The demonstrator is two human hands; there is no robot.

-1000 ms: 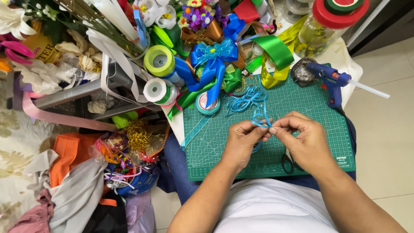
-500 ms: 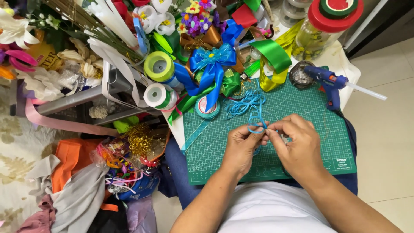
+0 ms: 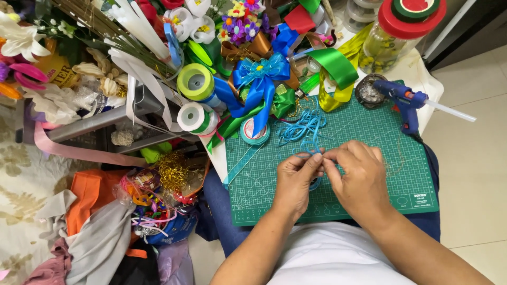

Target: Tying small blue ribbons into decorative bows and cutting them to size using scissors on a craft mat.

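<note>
My left hand (image 3: 294, 181) and my right hand (image 3: 359, 177) meet over a green cutting mat (image 3: 369, 126), fingertips pinched together on a thin light-blue ribbon (image 3: 303, 126). The ribbon trails away from my fingers in loose loops toward the far edge of the mat. Black scissors lie under my hands, mostly hidden. A small roll of teal tape (image 3: 254, 131) sits at the mat's far left corner.
A blue glue gun (image 3: 404, 100) lies at the mat's far right. A large blue bow (image 3: 261, 76), green ribbon loops (image 3: 334, 66), ribbon spools (image 3: 195, 82), artificial flowers and a red-lidded jar (image 3: 404, 29) crowd the back. Cloth and bagged trinkets (image 3: 158, 195) lie on the floor at left.
My hands have shifted slightly nearer to me on the mat while still pinching the light-blue ribbon. The view has tilted a little; nothing else moved.
</note>
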